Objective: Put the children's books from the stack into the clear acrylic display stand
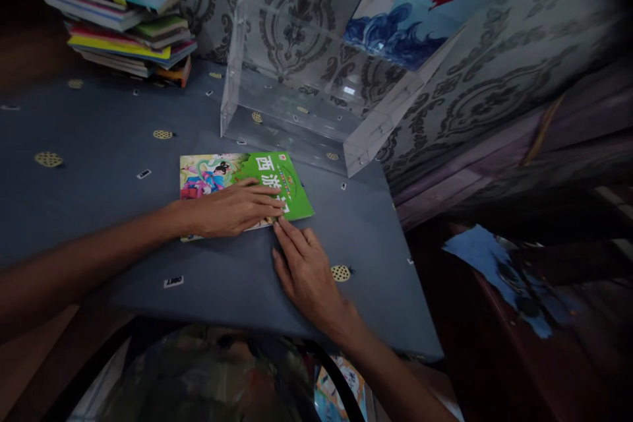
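Note:
A green picture book [298, 194] with white Chinese characters and a cartoon figure lies on the cloth-covered table. My left hand [242, 206] rests flat across its cover, fingers stretched toward the right side. Close by, my right hand [307, 270] lies on the cloth with its fingertips at the book's near edge, close to my left fingertips. Its fingers are extended, and no grip on the book shows. Just behind the book stands a clear plastic rack [291, 132].
A stack of books [128, 26] stands at the back left. A blue picture with a red figure [400, 20] shows at the upper right, by the rack. The grey-blue tablecloth [113, 191] ends at the right, beside a dark area with a light-blue cloth [479, 254]. Patterned wall behind.

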`<action>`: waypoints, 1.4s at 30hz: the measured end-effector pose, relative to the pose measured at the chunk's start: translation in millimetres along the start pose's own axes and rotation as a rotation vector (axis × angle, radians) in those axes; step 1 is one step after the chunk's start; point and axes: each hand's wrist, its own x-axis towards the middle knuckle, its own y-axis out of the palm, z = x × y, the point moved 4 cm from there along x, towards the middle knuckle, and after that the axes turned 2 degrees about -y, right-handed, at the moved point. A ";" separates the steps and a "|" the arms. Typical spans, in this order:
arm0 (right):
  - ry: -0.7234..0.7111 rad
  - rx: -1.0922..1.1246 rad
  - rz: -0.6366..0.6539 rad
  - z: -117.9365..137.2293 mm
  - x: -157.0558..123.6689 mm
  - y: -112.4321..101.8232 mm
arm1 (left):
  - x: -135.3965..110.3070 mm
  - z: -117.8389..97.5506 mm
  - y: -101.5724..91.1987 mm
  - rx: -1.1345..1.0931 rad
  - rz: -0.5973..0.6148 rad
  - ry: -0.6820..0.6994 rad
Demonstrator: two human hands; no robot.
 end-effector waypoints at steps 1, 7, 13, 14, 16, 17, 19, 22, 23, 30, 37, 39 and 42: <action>0.002 0.005 0.001 -0.4 -0.4 0.7 | 0.2 -0.2 -0.1 -0.003 -0.002 -0.001; -0.002 0.006 -0.018 2.4 0.7 1.7 | 1.6 -3.6 -6.2 0.002 0.010 -0.007; -0.037 0.054 0.018 15.9 7.3 2.5 | -6.5 -5.3 -17.1 0.020 0.002 0.025; -0.039 0.057 0.015 17.0 8.0 2.6 | -8.8 -4.9 -17.5 0.015 0.003 0.025; -0.044 0.059 0.009 17.7 8.8 2.9 | -13.3 -3.6 -16.1 0.003 0.002 0.018; -0.046 0.060 0.007 17.5 9.0 3.1 | -15.2 -2.8 -14.6 -0.002 0.001 0.013; -0.045 0.066 0.007 16.9 8.9 3.6 | -17.5 -1.3 -10.9 -0.011 -0.007 0.002; -0.047 0.063 0.001 16.2 8.4 4.3 | -17.9 -0.2 -7.1 -0.018 -0.021 -0.010; -0.048 0.057 0.000 16.1 8.2 4.7 | -17.7 -0.2 -6.4 -0.017 -0.021 -0.008; -0.056 0.048 -0.009 19.0 9.8 4.9 | -26.5 1.3 -10.4 0.032 -0.015 -0.022; -0.091 0.058 0.002 24.9 13.8 6.9 | -52.6 5.0 -17.4 0.050 -0.029 -0.065; -0.095 0.069 0.006 23.8 13.5 8.8 | -56.2 6.6 -15.1 0.037 -0.038 -0.082; -0.111 0.076 -0.008 23.2 13.2 10.1 | -57.8 8.9 -9.6 0.031 -0.055 -0.088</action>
